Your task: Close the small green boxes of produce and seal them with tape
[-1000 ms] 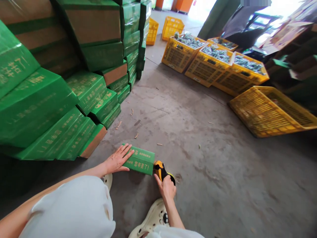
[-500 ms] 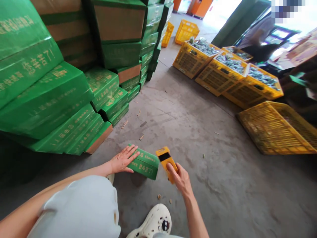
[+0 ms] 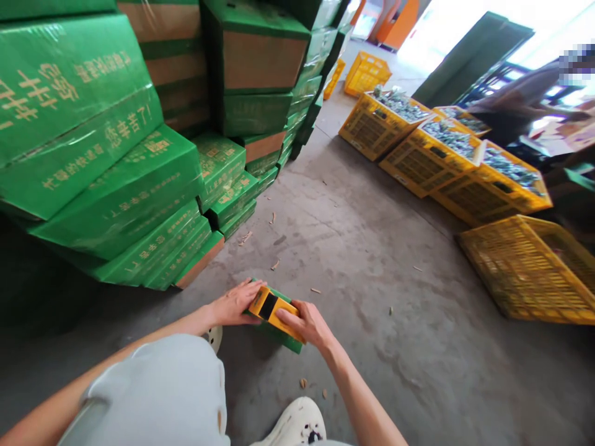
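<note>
A small green printed cardboard box point(image 3: 289, 341) is low over the floor in front of my knees, mostly covered by my hands and the tool. My left hand point(image 3: 238, 303) lies over its left end, fingers stretched across the top and thumb along the near side. In my right hand point(image 3: 307, 322) is a yellow handheld tool point(image 3: 284, 314) with a black band, its exact kind unclear. The right thumb presses on top of the tool, which lies along the box's upper face; whether the two touch is hard to tell.
Stacked green boxes point(image 3: 121, 192) rise at the left. Yellow crates point(image 3: 404, 161) filled with small greyish pieces stand at the right, and a tilted yellow crate point(image 3: 520, 272) is nearer. Another person point(image 3: 525, 99) is at the upper right. Scraps lie on the concrete floor point(image 3: 353, 260).
My right hand has brought the yellow tool left, from beside the box to over its top. The tool has turned to lie lengthwise along the box. The view has shifted slightly.
</note>
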Motion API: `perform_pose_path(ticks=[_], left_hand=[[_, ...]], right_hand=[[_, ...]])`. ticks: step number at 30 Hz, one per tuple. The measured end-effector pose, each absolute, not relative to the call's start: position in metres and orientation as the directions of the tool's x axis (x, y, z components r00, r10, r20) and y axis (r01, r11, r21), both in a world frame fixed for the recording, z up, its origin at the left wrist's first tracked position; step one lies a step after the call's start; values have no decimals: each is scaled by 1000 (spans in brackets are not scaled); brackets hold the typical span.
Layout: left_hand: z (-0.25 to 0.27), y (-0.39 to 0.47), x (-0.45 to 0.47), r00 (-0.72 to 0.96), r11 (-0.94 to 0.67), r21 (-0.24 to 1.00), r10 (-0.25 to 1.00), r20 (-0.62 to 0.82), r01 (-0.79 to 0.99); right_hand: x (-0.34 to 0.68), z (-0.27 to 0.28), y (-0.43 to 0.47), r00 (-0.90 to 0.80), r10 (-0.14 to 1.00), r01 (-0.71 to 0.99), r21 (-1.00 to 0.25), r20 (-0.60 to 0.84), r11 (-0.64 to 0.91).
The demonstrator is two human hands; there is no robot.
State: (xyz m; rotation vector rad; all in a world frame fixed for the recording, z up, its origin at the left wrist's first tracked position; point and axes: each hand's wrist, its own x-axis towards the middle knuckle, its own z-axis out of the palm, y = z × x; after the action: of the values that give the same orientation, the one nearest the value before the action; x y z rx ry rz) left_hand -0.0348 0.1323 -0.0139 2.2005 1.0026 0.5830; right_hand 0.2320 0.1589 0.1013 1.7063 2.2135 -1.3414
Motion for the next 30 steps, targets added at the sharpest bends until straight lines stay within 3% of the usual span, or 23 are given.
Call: perform_pose_path(ticks=[2, 4, 6, 7, 11, 13, 15, 22, 30], left_hand=[[-2, 140, -45, 474, -258, 874, 880, 37, 411], [8, 147, -52, 291, 162, 959, 930, -227, 231], [16, 150, -54, 225, 485, 873, 846, -483, 49], [19, 151, -53, 239, 565, 825, 801, -549, 4], [30, 146, -42, 446, 729, 675, 644, -622, -110], [32, 142, -37, 537, 792, 586, 574, -618, -173], [30, 140, -33, 519, 801, 562, 576, -631, -206], [13, 139, -30, 231, 667, 719, 744, -627, -197], [2, 140, -37, 113, 618, 753, 784, -610, -224]], right_hand=[[235, 102, 158, -389, 764, 784, -620, -514, -18], [236, 102, 158, -390, 757, 771, -635, -523, -42], [235, 102, 158, -391, 748, 767, -639, -537, -59], [235, 102, 158, -391, 743, 766, -640, -543, -64], [233, 102, 158, -384, 739, 775, -628, -554, -68], [234, 103, 158, -394, 727, 767, -637, -562, -77], [234, 104, 158, -406, 711, 755, -649, -575, -94], [222, 106, 176, -410, 698, 820, -573, -587, 0], [206, 103, 184, -381, 698, 871, -488, -606, 51]])
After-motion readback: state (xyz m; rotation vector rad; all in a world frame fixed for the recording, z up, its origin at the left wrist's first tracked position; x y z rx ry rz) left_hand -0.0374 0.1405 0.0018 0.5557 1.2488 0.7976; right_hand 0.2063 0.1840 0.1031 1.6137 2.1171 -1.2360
